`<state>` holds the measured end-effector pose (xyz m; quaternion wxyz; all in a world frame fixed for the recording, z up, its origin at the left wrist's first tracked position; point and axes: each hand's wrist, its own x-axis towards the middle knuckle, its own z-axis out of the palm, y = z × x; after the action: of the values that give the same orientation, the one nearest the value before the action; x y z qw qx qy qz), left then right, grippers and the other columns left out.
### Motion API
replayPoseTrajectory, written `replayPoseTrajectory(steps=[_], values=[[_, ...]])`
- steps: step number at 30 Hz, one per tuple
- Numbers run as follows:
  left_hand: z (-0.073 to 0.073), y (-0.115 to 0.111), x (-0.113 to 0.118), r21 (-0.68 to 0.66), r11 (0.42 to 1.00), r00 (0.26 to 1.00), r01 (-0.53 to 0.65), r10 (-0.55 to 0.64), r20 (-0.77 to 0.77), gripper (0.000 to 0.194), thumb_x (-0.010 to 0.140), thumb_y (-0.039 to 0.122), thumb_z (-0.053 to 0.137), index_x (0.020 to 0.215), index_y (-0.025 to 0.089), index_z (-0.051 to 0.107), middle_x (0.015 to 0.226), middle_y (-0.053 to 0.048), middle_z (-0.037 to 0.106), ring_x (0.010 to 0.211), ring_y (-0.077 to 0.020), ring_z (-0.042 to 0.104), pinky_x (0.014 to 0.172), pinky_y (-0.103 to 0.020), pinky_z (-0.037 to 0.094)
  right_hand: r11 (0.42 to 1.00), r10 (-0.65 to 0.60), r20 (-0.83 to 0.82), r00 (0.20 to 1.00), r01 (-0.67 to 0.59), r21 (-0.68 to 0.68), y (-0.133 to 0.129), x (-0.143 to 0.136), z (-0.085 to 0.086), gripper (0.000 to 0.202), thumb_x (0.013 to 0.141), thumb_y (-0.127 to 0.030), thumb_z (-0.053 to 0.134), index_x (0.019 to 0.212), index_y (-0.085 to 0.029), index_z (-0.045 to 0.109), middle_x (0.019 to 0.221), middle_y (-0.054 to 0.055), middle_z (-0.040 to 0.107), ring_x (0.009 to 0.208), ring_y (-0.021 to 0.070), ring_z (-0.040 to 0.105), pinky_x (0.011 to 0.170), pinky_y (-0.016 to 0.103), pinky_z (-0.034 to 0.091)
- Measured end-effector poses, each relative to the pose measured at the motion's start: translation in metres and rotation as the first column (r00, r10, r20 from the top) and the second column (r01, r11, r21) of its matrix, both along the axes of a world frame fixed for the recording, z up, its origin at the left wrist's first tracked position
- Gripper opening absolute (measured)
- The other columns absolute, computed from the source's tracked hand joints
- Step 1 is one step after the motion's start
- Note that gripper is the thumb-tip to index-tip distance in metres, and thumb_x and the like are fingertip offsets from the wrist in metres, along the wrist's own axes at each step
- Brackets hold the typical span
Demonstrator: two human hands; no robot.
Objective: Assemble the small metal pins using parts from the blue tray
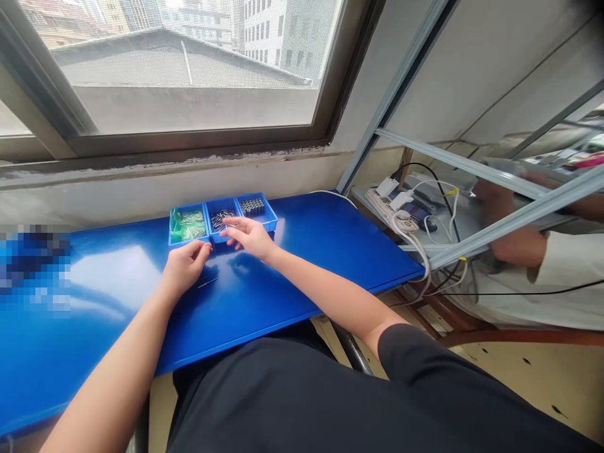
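My left hand (187, 265) is closed in a pinch just in front of the left blue bin (170, 243); whatever its fingertips hold is too small to make out. That bin contains a green plastic bag (182, 228) with small pale pieces. Over the front of the middle bin (217, 238) hovers my right hand (252, 238), fingers apart, with nothing visible in them. Many thin dark metal pieces (221, 218) fill the middle bin. Small metal cylinders (251, 206) stand in rows in the right bin (270, 220). Slim metal rods (207, 282) lie on the table beside my left hand.
The blue table (302, 277) runs under a window (198, 75). At its right stand a grey metal frame (465, 165) and a power strip (399, 211) with white cables. A person's arm (500, 233) shows beyond the frame. A blurred-out patch (35, 267) covers the far left.
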<state>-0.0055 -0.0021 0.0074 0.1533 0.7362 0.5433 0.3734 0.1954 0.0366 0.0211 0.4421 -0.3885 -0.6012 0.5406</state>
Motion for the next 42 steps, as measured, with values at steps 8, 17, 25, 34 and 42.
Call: replayPoseTrajectory(steps=[8, 17, 25, 34, 42], values=[[0.0, 0.0, 0.0, -0.018, 1.0, 1.0, -0.005, 0.005, -0.01, 0.033, 0.09, 0.044, 0.05, 0.082, 0.017, 0.069, 0.064, 0.0, 0.064, 0.056, -0.0127, 0.052, 0.059, -0.024, 0.042, 0.923, -0.27, 0.843, 0.466, -0.123, 0.364, 0.006, 0.033, 0.018, 0.023, 0.084, -0.016, 0.058, 0.096, -0.021, 0.076, 0.095, 0.01, 0.075, 0.085, 0.0262, 0.069, 0.076, 0.036, 0.052], [0.002, -0.001, 0.001, -0.025, 1.0, 1.0, -0.004, 0.004, 0.004, 0.032, 0.089, 0.042, 0.051, 0.083, 0.017, 0.07, 0.068, -0.001, 0.066, 0.061, -0.0136, 0.056, 0.061, -0.024, 0.043, 0.93, -0.163, 0.935, 0.316, -0.266, 0.252, 0.003, 0.038, 0.02, 0.045, 0.077, -0.007, 0.06, 0.116, -0.027, 0.073, 0.112, 0.01, 0.074, 0.098, 0.0314, 0.069, 0.079, 0.039, 0.054], [0.002, -0.002, 0.002, -0.044, 0.999, 1.0, -0.011, 0.01, -0.016, 0.033, 0.09, 0.041, 0.05, 0.084, 0.017, 0.07, 0.063, 0.0, 0.063, 0.058, -0.0129, 0.053, 0.061, -0.024, 0.043, 0.929, -0.163, 0.954, 0.25, -0.285, 0.234, 0.0, 0.036, 0.025, 0.042, 0.084, -0.012, 0.055, 0.121, -0.024, 0.069, 0.118, 0.01, 0.072, 0.103, 0.0305, 0.068, 0.083, 0.038, 0.054], [0.001, -0.001, 0.002, -0.059, 0.998, 0.999, -0.004, 0.002, -0.033, 0.032, 0.089, 0.041, 0.05, 0.085, 0.017, 0.07, 0.075, -0.002, 0.07, 0.061, -0.0138, 0.057, 0.063, -0.025, 0.045, 0.949, -0.119, 0.979, 0.164, -0.271, 0.161, 0.002, 0.038, 0.028, 0.032, 0.091, -0.024, 0.052, 0.118, -0.026, 0.069, 0.12, 0.008, 0.071, 0.107, 0.0275, 0.067, 0.087, 0.036, 0.053], [-0.001, 0.0, 0.0, -0.056, 0.998, 0.999, 0.002, -0.005, -0.038, 0.032, 0.089, 0.042, 0.05, 0.085, 0.017, 0.07, 0.073, -0.002, 0.07, 0.061, -0.0145, 0.057, 0.063, -0.026, 0.045, 0.932, -0.128, 0.987, 0.093, -0.33, 0.152, -0.002, 0.033, 0.028, 0.027, 0.093, -0.018, 0.048, 0.109, -0.014, 0.069, 0.11, 0.017, 0.072, 0.098, 0.0293, 0.07, 0.082, 0.036, 0.054]])
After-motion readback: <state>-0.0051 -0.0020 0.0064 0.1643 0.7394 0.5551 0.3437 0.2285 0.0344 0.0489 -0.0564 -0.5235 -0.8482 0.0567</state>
